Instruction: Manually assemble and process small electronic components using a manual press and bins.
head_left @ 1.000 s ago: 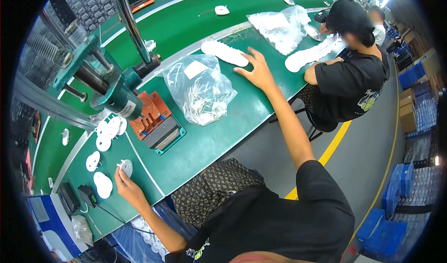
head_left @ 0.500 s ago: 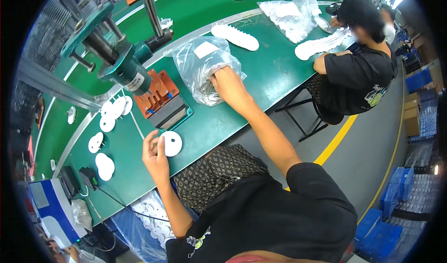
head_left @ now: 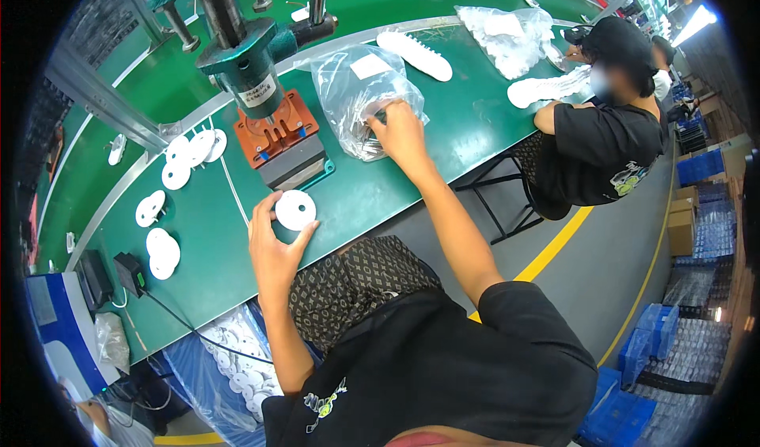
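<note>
Head view: the press [head_left: 265, 75] stands far of the left hand [head_left: 273, 245], whose grip pinches a white disc [head_left: 295, 210] at the green bench [head_left: 380, 186] near edge. More discs [head_left: 162, 251] lie left. The right hand [head_left: 400, 130], fingers curled together, digs into the clear bag [head_left: 356, 91] of small metal parts, right of the press.

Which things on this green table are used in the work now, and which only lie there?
In use:
left hand holding a white round disc
right hand in the clear plastic bag of small parts

Lying about:
other white discs
long white sole-shaped piece
black adapter box
</note>
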`<state>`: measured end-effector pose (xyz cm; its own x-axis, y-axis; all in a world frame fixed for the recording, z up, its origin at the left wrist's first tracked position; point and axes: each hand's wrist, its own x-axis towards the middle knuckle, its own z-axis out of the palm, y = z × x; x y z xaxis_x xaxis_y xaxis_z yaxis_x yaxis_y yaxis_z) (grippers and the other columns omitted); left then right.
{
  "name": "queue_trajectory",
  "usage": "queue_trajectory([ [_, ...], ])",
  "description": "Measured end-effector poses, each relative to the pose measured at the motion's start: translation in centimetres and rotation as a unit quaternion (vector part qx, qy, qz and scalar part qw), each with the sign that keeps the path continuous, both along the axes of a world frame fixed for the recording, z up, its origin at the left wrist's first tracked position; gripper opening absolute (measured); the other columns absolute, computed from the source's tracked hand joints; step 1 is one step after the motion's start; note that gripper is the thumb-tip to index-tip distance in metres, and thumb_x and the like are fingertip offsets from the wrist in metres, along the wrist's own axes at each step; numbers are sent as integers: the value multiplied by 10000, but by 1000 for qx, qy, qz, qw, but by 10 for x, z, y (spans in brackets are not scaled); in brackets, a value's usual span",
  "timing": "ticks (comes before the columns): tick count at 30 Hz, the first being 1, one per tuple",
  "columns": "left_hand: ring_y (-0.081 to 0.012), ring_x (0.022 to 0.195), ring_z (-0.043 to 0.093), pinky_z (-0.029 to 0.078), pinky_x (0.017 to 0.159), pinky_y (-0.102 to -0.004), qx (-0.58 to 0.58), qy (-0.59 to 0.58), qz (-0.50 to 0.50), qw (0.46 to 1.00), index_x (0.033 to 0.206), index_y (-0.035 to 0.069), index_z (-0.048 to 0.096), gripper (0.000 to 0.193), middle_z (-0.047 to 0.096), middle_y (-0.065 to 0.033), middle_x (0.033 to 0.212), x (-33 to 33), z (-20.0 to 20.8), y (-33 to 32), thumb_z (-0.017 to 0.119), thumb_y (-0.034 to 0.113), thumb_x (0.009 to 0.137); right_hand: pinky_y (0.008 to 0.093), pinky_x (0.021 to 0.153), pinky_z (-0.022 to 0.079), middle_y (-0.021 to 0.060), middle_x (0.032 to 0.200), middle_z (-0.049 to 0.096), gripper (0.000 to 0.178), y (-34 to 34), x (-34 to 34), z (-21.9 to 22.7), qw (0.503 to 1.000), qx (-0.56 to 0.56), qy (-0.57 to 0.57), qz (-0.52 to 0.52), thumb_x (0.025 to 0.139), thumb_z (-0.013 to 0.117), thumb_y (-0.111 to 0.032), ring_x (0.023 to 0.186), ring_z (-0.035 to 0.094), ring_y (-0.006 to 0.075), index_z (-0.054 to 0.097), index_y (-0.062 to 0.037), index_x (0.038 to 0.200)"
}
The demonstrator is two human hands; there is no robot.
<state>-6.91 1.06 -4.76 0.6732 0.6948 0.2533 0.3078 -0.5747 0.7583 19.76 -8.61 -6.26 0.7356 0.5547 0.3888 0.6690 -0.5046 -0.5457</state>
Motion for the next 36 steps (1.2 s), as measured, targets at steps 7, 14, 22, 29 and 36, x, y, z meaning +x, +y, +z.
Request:
queue_trajectory([
  [7,-326,1087,573,455,956,-411,64,-17,-42,997,1261,48,587,634,614,-124,1215,-1,4,0,841,192,699,371,731,512,132,963,722,173,-21,-10,9,975,130,177,36,829,742,-144,796,670,287,735,-19,949],
  [14,-344,1129,576,453,972,-415,61,-10,-124,990,1287,45,597,630,610,-157,1238,-5,3,3,804,152,701,256,617,474,66,921,746,175,-32,-38,15,983,169,66,32,877,712,-94,657,571,88,736,-18,1032],
  [22,-331,1052,594,477,912,-396,60,-4,-125,990,1273,47,612,621,585,-142,1140,-2,9,0,806,135,689,239,669,438,-3,772,631,315,-42,-110,13,858,177,420,236,891,695,-66,727,538,60,624,-27,1195],
  [29,-325,1047,596,483,899,-394,56,-9,-119,991,1274,50,616,632,585,-140,1140,-2,6,0,814,139,681,243,674,429,-16,773,634,362,-42,-101,15,848,105,425,298,884,703,-71,722,538,58,541,-36,1205],
  [36,-325,1054,593,476,912,-394,49,-2,-118,992,1268,51,622,630,588,-139,1139,-1,9,0,817,139,675,249,638,414,-18,743,601,312,-39,-98,17,847,78,431,300,863,692,-41,705,520,54,535,-37,1132],
])
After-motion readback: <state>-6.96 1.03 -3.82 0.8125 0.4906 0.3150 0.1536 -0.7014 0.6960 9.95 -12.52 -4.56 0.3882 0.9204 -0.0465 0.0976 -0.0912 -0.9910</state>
